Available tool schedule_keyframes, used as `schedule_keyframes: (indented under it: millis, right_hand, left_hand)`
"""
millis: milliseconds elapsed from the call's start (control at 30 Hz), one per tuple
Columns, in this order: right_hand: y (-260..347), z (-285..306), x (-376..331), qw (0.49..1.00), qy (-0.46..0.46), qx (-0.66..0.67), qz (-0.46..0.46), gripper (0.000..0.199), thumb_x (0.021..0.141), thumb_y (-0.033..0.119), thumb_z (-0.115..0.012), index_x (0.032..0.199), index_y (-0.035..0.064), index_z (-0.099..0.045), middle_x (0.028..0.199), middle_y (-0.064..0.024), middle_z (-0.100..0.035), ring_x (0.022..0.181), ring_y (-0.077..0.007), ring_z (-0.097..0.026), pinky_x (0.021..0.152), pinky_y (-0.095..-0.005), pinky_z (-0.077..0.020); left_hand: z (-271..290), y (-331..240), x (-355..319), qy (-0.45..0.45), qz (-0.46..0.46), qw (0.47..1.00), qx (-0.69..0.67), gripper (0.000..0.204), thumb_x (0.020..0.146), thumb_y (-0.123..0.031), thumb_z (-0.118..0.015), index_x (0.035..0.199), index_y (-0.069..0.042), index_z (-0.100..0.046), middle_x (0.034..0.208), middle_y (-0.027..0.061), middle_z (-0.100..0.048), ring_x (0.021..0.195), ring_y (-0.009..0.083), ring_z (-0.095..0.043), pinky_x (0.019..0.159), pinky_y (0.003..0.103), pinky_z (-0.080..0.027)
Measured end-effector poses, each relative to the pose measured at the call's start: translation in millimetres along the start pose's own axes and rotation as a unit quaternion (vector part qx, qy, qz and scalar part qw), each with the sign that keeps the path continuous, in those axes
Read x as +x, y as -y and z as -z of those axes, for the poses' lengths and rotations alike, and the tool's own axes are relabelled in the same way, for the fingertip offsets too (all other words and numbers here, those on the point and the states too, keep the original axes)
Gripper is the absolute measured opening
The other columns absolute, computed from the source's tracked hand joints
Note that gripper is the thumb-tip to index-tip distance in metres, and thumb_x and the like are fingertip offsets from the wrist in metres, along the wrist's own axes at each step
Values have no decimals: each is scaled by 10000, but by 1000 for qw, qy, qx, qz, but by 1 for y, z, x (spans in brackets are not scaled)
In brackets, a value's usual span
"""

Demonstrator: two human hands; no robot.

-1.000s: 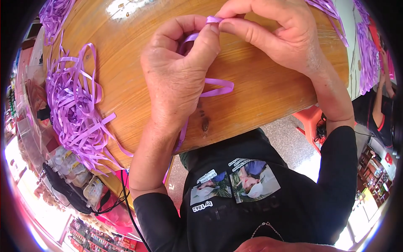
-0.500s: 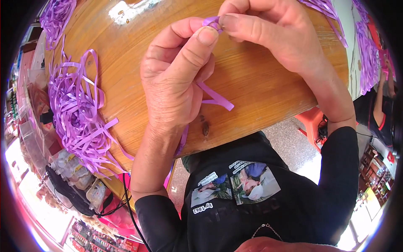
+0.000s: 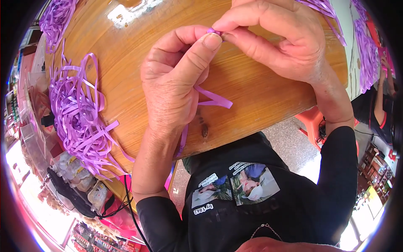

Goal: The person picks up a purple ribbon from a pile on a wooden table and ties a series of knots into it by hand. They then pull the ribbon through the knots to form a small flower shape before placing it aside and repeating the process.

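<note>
Above the wooden table, my left hand (image 3: 174, 75) pinches a narrow purple ribbon (image 3: 216, 100) between thumb and forefinger. A small purple bit shows at the pinch, and a loose tail sticks out below the palm to the right. Another length hangs past my left wrist at the table's edge. My right hand (image 3: 277, 40) meets the left one fingertip to fingertip, its thumb and forefinger closed on the same small bit of ribbon. The fingers hide most of what is folded or knotted there.
A tangled heap of purple ribbons (image 3: 77, 113) covers the left side of the wooden table (image 3: 260, 98). More ribbons (image 3: 56, 21) lie at the far left and far right. An orange stool (image 3: 310, 122) stands beyond the near edge. Another person's arm (image 3: 380, 105) shows at the right.
The purple loop standing up between my fingertips has shrunk to a small bit. My right hand has turned and shifted slightly down and right; my left hand has barely moved.
</note>
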State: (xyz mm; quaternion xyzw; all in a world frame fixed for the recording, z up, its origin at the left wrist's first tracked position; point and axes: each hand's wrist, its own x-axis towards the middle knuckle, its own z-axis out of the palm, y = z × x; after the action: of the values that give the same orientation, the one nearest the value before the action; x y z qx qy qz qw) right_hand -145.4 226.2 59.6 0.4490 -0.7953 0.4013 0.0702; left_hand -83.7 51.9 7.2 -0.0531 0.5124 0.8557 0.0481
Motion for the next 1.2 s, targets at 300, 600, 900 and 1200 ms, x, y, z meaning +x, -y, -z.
schedule_keyframes:
  millis: [300,600,900,1200]
  right_hand:
    - [3,-3,-4,999,-39,-23,13,196,632,-44,-667,795,59,-635,726,-42,-562,627,-203,-540,552,-291,-389]
    - [-59,-38,7,902,-226,113,351,149,655,-32,-653,783,38,-627,731,-69,-592,620,-207,-552,524,-272,-415]
    - [3,-5,1,996,-34,46,-74,110,683,-39,-623,772,25,-611,716,-80,-593,631,-219,-559,529,-280,-425]
    - [13,4,2,989,-37,27,-141,173,732,-16,-658,904,-2,-654,807,-104,-617,678,-204,-584,561,-255,-441]
  left_hand:
    - [-3,-4,-4,-7,3,998,64,150,820,-48,-676,955,-3,-632,795,-20,-599,679,17,-498,590,141,-393]
    - [-11,1,-5,-42,-34,992,118,168,828,-30,-650,988,17,-629,775,-19,-589,517,8,-359,444,163,-241]
    - [-3,-5,-11,-93,-43,990,95,123,826,-49,-659,940,-5,-647,702,-25,-586,472,9,-332,425,181,-215]
    - [-4,-5,-8,-86,-35,989,112,121,826,-59,-651,929,5,-641,709,-23,-587,478,14,-333,437,181,-213]
